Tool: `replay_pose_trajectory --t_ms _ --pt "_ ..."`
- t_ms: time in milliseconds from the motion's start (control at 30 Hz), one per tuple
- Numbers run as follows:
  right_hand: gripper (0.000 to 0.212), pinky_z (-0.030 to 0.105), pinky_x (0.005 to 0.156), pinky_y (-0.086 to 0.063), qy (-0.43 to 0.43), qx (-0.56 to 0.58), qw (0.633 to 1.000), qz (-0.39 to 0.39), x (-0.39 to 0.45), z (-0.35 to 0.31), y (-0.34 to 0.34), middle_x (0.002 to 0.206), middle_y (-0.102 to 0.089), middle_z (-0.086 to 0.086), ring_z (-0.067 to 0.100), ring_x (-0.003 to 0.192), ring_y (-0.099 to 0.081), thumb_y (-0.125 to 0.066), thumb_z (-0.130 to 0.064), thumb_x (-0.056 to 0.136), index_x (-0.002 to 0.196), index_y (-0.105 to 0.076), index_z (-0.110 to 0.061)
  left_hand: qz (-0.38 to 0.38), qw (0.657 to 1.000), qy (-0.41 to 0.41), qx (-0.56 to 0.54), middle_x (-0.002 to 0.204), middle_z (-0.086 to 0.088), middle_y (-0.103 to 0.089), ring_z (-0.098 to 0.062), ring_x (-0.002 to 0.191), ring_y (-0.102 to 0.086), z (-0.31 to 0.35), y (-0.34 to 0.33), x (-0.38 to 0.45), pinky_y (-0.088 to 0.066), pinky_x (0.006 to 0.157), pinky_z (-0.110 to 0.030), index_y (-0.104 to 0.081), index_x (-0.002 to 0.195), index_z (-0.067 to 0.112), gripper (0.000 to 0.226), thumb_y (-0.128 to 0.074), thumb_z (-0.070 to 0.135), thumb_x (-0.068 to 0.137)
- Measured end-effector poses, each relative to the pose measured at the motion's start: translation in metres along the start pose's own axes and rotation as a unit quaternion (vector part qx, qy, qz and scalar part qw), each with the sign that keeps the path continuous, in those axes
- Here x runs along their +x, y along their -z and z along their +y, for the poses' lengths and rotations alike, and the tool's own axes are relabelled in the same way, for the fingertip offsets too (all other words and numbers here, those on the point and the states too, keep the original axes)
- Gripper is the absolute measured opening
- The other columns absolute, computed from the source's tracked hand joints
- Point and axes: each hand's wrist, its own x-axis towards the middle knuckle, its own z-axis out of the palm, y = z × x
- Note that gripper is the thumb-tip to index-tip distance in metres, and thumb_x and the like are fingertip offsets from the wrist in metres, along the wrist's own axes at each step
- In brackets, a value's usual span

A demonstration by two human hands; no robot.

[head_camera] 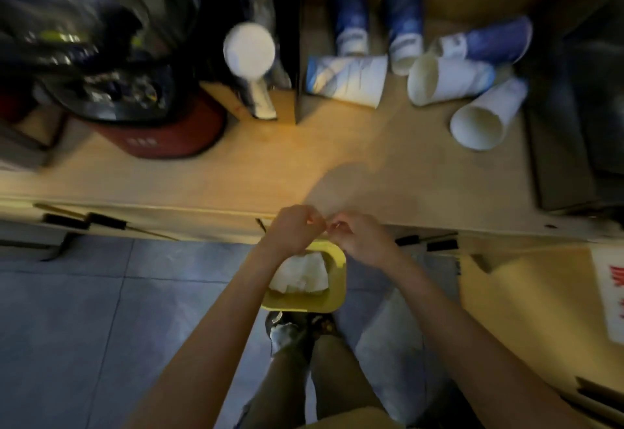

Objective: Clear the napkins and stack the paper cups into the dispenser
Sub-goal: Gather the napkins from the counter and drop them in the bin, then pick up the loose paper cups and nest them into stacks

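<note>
Several blue-and-white paper cups sit at the back right of the wooden counter (270,165). Two stand upright (349,13) and the others lie on their sides, one nearest the middle (347,80) and one at the right (486,117). The cup dispenser (251,53), a clear tube with white cups in it, stands at the back centre-left. Below the counter edge a yellow bin (337,297) holds crumpled white napkins (304,276). My left hand (297,231) and my right hand (363,237) meet fingertip to fingertip above the bin, fingers curled, with nothing visible in them.
A black upright panel (293,40) separates the dispenser from the cups. A red-based appliance (169,138) with dark, shiny stuff on top fills the back left. A cardboard box (526,293) stands at the right. My feet (297,327) are on the tiled floor.
</note>
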Motion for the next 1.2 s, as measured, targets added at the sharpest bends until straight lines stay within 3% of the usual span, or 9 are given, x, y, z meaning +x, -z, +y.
replay_pose_trajectory --t_ms 167,333,433,533,667,800,867,1033,1200 --pt "0.012 0.036 0.077 -0.046 0.039 0.008 0.994 0.104 -0.01 -0.034 0.077 0.088 -0.069 0.015 0.027 0.085 -0.062 -0.053 -0.009 0.085 0.085 -0.065 -0.006 0.061 0.992 -0.093 0.061 0.103 -0.02 -0.069 -0.034 0.098 -0.061 0.074 0.045 0.001 -0.049 0.085 -0.039 -0.066 0.097 0.002 0.022 -0.051 0.015 0.086" --pt "0.014 0.037 0.078 -0.05 0.055 -0.021 0.98 0.188 -0.005 -0.038 0.147 0.092 -0.069 0.01 0.024 0.086 -0.063 -0.053 -0.015 0.087 0.096 -0.063 -0.013 0.122 0.973 -0.162 0.107 0.101 -0.012 -0.069 -0.025 0.096 -0.061 0.127 0.06 0.029 -0.05 0.083 -0.036 -0.063 0.103 0.01 0.021 -0.053 0.016 0.086" --pt "0.023 0.038 0.083 -0.049 0.065 -0.055 0.971 0.223 0.01 -0.029 0.181 0.101 -0.065 0.01 0.025 0.095 -0.06 -0.052 -0.012 0.086 0.109 -0.057 -0.012 0.182 0.956 -0.195 0.127 0.116 -0.01 -0.059 -0.025 0.104 -0.058 0.144 0.054 0.056 -0.049 0.086 -0.037 -0.054 0.116 0.011 0.03 -0.053 0.014 0.085" --pt "0.042 0.044 0.095 -0.044 0.073 -0.097 0.963 0.241 0.035 -0.013 0.209 0.121 -0.056 0.013 0.027 0.114 -0.05 -0.056 -0.008 0.082 0.123 -0.048 -0.012 0.216 0.937 -0.205 0.183 0.136 -0.011 -0.044 -0.027 0.124 -0.044 0.152 0.044 0.087 -0.042 0.098 -0.039 -0.039 0.131 0.012 0.051 -0.056 0.01 0.083" --pt "0.067 0.041 0.112 -0.029 0.062 -0.098 0.964 0.238 0.072 0.015 0.235 0.141 -0.039 0.013 0.028 0.132 -0.034 -0.059 -0.002 0.078 0.138 -0.03 -0.011 0.222 0.915 -0.161 0.296 0.155 -0.008 -0.018 -0.024 0.142 -0.016 0.157 0.038 0.132 -0.021 0.115 -0.039 -0.015 0.143 0.015 0.08 -0.062 0.012 0.079" --pt "0.089 0.039 0.119 -0.006 0.035 -0.223 0.951 0.211 0.108 0.037 0.251 0.157 -0.009 0.01 0.025 0.145 -0.005 -0.058 0.006 0.079 0.146 -0.003 -0.013 0.163 0.903 -0.075 0.39 0.158 -0.004 0.0 -0.022 0.145 0.0 0.148 0.04 0.163 -0.009 0.117 -0.046 0.004 0.145 0.016 0.098 -0.067 0.022 0.078" --pt "0.093 0.041 0.119 -0.003 0.04 -0.267 0.943 0.195 0.122 0.045 0.252 0.158 -0.005 0.009 0.027 0.145 -0.001 -0.055 0.011 0.077 0.145 0.003 -0.015 0.154 0.892 -0.044 0.422 0.158 -0.005 -0.003 -0.022 0.145 -0.002 0.141 0.037 0.168 -0.009 0.117 -0.048 0.006 0.145 0.015 0.1 -0.067 0.022 0.078" --pt "0.102 0.049 0.117 -0.006 0.052 -0.329 0.931 0.149 0.137 0.051 0.242 0.153 -0.02 0.011 0.032 0.143 -0.011 -0.061 0.008 0.071 0.145 0.004 -0.019 0.196 0.881 -0.033 0.43 0.148 -0.005 -0.028 -0.024 0.136 -0.028 0.14 0.03 0.17 -0.025 0.112 -0.045 -0.011 0.142 0.017 0.087 -0.067 0.017 0.076" --pt "0.088 0.047 0.114 -0.015 0.102 -0.354 0.92 0.132 0.135 0.049 0.236 0.145 -0.033 0.013 0.031 0.135 -0.024 -0.066 -0.002 0.07 0.141 -0.017 -0.017 0.143 0.932 0.018 0.332 0.145 -0.009 -0.032 -0.032 0.129 -0.038 0.13 0.029 0.163 -0.032 0.107 -0.044 -0.013 0.142 0.016 0.095 -0.074 0.025 0.07"
